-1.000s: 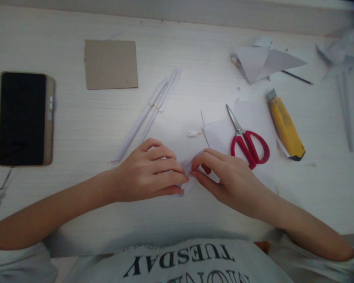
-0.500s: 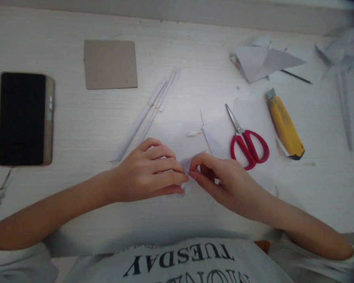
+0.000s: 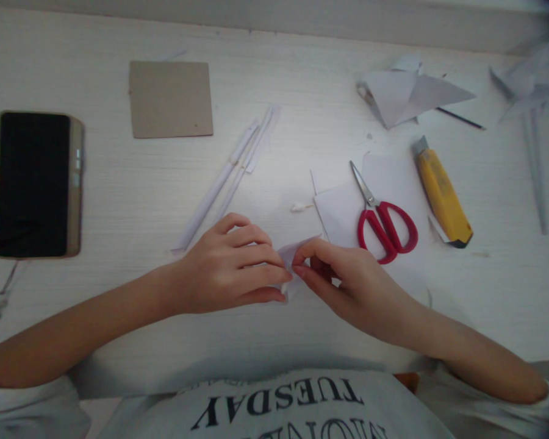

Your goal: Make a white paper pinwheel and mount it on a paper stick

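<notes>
Between my two hands is a small piece of white paper [image 3: 289,253], mostly covered by fingers. My left hand [image 3: 238,265] grips its left side, thumb and fingertips closed on it. At its right side my right hand [image 3: 336,271] pinches with thumb and forefinger; the paper's upper corner shows just above that forefinger. What exactly lies in the right pinch is too small to make out. Just beyond the hands lies a cotton swab [image 3: 298,208]. Red-handled scissors [image 3: 384,228] rest on white paper sheets [image 3: 393,177] to the right.
Rolled paper sticks [image 3: 219,183] lie beyond my left hand. A brown cardboard piece [image 3: 171,99] is at the back, a dark-screened phone [image 3: 34,183] far left. On the right are a yellow box cutter [image 3: 443,195], a folded paper shape [image 3: 402,94] and a paper pinwheel [image 3: 531,85].
Almost nothing differs. Both hands hold nearly the same place, and the paper between them has shifted very slightly.
</notes>
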Available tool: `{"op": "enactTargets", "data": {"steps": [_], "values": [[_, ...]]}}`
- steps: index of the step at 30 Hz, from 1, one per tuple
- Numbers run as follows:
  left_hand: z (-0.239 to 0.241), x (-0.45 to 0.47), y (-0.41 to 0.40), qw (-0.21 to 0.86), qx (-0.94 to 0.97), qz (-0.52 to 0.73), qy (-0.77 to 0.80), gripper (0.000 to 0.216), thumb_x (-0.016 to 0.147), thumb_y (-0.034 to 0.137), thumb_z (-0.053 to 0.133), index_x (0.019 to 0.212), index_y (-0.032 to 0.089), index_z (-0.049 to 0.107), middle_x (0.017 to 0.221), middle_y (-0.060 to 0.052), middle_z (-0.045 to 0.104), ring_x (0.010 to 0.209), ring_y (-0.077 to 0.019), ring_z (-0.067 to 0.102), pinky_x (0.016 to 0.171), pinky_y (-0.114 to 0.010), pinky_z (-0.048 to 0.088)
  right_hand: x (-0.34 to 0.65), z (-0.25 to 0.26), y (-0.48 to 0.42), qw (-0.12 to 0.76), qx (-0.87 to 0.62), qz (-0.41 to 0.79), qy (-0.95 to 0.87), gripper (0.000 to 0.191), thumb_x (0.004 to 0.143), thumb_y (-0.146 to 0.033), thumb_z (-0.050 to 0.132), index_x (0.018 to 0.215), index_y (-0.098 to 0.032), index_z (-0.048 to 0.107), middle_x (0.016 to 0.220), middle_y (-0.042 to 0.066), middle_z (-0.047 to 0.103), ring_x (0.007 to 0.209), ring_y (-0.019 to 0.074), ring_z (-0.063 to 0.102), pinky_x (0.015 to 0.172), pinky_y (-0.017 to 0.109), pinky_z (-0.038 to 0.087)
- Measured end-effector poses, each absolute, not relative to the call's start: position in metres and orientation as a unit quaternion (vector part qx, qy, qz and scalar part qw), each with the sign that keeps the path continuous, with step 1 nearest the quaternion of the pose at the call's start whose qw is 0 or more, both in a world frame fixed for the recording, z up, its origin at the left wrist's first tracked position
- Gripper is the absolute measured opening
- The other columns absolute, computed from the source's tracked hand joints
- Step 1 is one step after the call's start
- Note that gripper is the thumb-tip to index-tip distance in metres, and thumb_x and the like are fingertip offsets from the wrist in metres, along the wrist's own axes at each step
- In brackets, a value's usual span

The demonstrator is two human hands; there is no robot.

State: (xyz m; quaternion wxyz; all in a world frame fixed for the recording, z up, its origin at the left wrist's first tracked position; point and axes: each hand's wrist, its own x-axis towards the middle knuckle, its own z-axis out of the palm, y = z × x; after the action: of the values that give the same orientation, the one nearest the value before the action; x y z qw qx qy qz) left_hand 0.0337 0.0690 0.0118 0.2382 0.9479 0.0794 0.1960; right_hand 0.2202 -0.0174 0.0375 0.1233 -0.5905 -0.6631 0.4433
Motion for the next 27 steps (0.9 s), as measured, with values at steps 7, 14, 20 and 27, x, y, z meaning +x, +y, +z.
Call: {"op": "enactTargets", "data": {"steps": [7,14,20,27], "values": [[0.0143,0.0353,0.068,0.24,0.942,0.207,0.113,0.022,0.074,0.042,0.057,0.085,0.022,0.057,0.076,0.005,0.066,0.075,-0.0129,0.054,0.076,-0.031,0.035,0.2203,0.038,-0.0176,0.134,-0.583,0.449,-0.664,0.006,0.083,-0.019,0.043,0.089,-0.021,0.045,0.061,-0.006,0.045,0.051,0.0061,0.037,0.049,0.02,0.024],[0.0153,0.0358,0.0678,0.25,0.941,0.196,0.116,0.022,0.074,0.043,0.057,0.082,0.022,0.055,0.076,0.005,0.066,0.075,-0.0127,0.056,0.077,-0.032,0.034,0.2193,0.0399,-0.0183,0.134,-0.579,0.454,-0.664,0.006,0.084,-0.019,0.042,0.088,-0.02,0.046,0.064,-0.005,0.049,0.051,0.0065,0.038,0.048,0.02,0.025],[0.0168,0.0345,0.0686,0.259,0.946,0.166,0.103,0.02,0.076,0.041,0.056,0.082,0.022,0.055,0.077,0.006,0.066,0.076,-0.0119,0.055,0.078,-0.03,0.033,0.2185,0.0387,-0.0183,0.139,-0.577,0.452,-0.665,0.006,0.084,-0.02,0.042,0.089,-0.02,0.046,0.066,-0.005,0.049,0.051,0.0061,0.037,0.048,0.02,0.025],[0.0157,0.0354,0.0692,0.274,0.941,0.173,0.097,0.021,0.075,0.04,0.057,0.083,0.021,0.054,0.075,0.004,0.065,0.076,-0.014,0.054,0.075,-0.031,0.034,0.2189,0.0378,-0.018,0.139,-0.573,0.441,-0.676,0.007,0.084,-0.02,0.042,0.09,-0.02,0.046,0.067,-0.005,0.051,0.051,0.0057,0.039,0.049,0.019,0.026]]}}
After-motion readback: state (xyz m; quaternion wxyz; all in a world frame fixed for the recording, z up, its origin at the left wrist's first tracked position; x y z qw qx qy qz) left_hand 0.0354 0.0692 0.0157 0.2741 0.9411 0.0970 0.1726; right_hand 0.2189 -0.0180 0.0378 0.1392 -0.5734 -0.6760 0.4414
